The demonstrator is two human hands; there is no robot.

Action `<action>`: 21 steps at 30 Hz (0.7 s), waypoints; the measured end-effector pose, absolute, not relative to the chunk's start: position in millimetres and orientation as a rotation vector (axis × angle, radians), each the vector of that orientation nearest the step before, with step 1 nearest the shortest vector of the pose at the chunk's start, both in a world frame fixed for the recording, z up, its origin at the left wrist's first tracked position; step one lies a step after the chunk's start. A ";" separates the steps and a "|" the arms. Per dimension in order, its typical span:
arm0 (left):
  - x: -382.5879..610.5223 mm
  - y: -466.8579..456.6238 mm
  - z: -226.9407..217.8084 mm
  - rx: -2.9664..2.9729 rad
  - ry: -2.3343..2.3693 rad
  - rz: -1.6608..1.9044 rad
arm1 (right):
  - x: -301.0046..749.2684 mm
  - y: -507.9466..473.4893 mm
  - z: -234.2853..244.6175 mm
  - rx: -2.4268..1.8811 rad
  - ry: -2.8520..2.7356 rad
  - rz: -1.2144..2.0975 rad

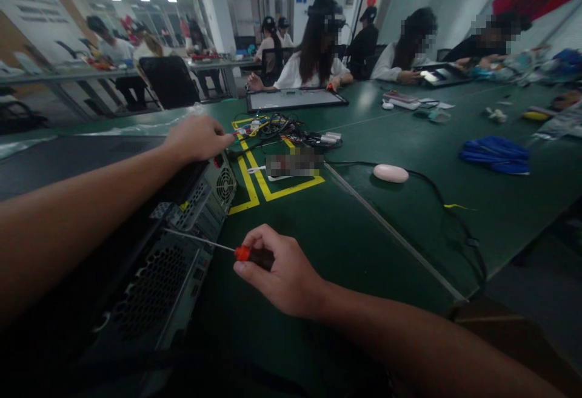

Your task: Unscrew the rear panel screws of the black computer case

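A black desktop computer case (109, 216) lies at the left, its grey metal back panel turned toward the right. My left hand (200, 137) rests on top of it near the far back corner, fingers reaching to the edge and loosely extended. Some of those fingers are hidden behind the hand. Closed around the dark and red handle of a screwdriver (245, 254) is my right hand (288, 273), just off the back panel. The thin shaft points left, and its tip meets the panel beside the perforated vent (152, 283). Whether a screw sits under the tip cannot be made out.
Tangled cables (284, 126) lie beyond the case near yellow tape (291, 192) on the green table (345, 252). A partly blurred phone-like object (291, 164), a pale oval object (391, 173) and a blue bundle (495, 154) lie farther right. A person (313, 52) sits opposite behind a flat panel (297, 99).
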State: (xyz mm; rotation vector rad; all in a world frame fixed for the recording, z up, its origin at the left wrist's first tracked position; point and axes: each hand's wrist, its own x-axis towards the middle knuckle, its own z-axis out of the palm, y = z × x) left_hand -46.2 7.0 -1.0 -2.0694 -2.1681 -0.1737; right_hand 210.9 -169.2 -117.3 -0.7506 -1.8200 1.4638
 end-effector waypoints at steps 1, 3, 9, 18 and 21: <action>-45.2 6.2 -0.4 -2.071 -2.162 -0.153 | 210.7 -169.3 -117.4 -0.754 -1.815 1.464; -43.7 5.0 0.7 -2.061 -2.161 -0.129 | 210.4 -169.5 -117.7 -0.765 -1.812 1.466; -43.8 5.1 2.1 -2.065 -2.192 -0.171 | 210.5 -169.6 -118.5 -0.739 -1.797 1.462; -40.9 2.3 4.0 -2.052 -2.210 -0.113 | 211.9 -167.9 -120.3 -0.744 -1.828 1.355; -40.6 1.4 3.9 -2.071 -2.189 -0.078 | 212.2 -166.5 -120.6 -0.738 -1.903 1.233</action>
